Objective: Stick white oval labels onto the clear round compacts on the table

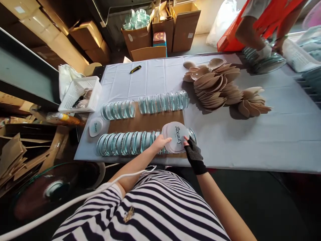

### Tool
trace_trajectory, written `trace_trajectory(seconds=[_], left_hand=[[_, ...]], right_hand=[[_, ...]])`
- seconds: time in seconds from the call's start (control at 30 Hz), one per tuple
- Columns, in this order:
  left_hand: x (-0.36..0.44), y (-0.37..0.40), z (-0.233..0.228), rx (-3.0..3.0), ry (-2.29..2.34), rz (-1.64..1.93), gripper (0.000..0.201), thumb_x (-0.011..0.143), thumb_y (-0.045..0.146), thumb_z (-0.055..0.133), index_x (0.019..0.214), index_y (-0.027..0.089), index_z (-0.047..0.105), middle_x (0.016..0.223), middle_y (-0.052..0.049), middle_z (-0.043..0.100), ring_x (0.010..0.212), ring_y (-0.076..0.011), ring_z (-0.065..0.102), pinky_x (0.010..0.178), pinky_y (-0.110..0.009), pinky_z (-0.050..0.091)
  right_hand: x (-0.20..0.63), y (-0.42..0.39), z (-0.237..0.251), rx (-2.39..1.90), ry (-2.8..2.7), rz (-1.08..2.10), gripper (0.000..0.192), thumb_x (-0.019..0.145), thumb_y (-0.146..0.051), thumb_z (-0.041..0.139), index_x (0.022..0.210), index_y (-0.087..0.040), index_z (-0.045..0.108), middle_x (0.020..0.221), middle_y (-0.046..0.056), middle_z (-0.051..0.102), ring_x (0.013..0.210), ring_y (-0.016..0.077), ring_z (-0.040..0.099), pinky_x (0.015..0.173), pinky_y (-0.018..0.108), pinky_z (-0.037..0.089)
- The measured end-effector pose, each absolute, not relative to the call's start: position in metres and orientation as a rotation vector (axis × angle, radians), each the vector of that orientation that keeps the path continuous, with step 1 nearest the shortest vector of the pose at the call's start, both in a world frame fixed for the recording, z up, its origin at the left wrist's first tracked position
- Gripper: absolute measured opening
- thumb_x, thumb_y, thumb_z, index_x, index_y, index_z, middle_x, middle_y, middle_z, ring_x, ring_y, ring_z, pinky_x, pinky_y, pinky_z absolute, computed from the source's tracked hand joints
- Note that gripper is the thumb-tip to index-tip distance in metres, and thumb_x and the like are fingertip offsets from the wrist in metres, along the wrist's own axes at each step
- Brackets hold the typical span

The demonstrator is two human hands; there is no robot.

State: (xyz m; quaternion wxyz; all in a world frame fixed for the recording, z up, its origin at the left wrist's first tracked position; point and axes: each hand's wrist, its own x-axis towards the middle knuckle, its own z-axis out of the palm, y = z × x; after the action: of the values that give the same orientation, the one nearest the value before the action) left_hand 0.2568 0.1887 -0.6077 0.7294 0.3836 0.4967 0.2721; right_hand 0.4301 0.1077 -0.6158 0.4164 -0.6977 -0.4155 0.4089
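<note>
Over the near right corner of the cardboard sheet [147, 123] is a small stack of white discs [177, 134], the top one printed "beauty"; the left hand [161, 142], bare, grasps its left side, thumb laid on top; the right hand [194, 152], in a dark glove with bare fingertips, has its fingers bent, tips touching the stack's right edge, though whether they clasp it I cannot tell; along the near side of the sheet runs a front row of round clear pieces [125, 143], standing on edge, partly hidden by the left hand and the discs; two back rows of the same pieces [163, 102] line its far side, a gap between them; just left of the sheet lies a single disc [95, 127], also printed; beyond it, a yellow knife [135, 69]; right of it and farther back, a heap of beige pads [213, 88].
</note>
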Motion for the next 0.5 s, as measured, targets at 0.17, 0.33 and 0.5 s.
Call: trace_trajectory(seconds=[0.17, 0.33, 0.5], left_hand=[[0.247, 0.189, -0.604, 0.754, 1.103, 0.539, 0.050, 0.057, 0.042, 0.088, 0.094, 0.011, 0.073, 0.094, -0.014, 0.076, 0.087, -0.0280, 0.070, 0.074, -0.036, 0.056], [0.240, 0.190, -0.613, 0.783, 1.165, 0.516, 0.049, 0.058, 0.043, 0.087, 0.091, 0.011, 0.072, 0.083, -0.011, 0.075, 0.077, -0.0242, 0.069, 0.071, -0.035, 0.055], [0.249, 0.188, -0.622, 0.731, 1.164, 0.485, 0.048, 0.060, 0.042, 0.086, 0.094, 0.012, 0.072, 0.089, -0.012, 0.075, 0.079, -0.0251, 0.069, 0.072, -0.038, 0.056]], right_hand=[[0.407, 0.098, -0.615, -1.959, -0.943, 0.811, 0.074, 0.087, -0.052, 0.046, 0.150, -0.015, 0.036, 0.152, 0.017, 0.041, 0.137, 0.0306, 0.043, 0.111, 0.051, 0.038], [0.392, 0.093, -0.612, -1.965, -1.270, 0.524, 0.061, 0.093, -0.046, 0.038, 0.145, -0.015, 0.045, 0.156, 0.015, 0.034, 0.144, 0.0282, 0.033, 0.117, 0.048, 0.031], [0.384, 0.100, -0.624, -2.077, -1.190, 0.517, 0.069, 0.093, -0.043, 0.038, 0.151, -0.007, 0.034, 0.147, 0.022, 0.046, 0.136, 0.0318, 0.044, 0.113, 0.050, 0.036]])
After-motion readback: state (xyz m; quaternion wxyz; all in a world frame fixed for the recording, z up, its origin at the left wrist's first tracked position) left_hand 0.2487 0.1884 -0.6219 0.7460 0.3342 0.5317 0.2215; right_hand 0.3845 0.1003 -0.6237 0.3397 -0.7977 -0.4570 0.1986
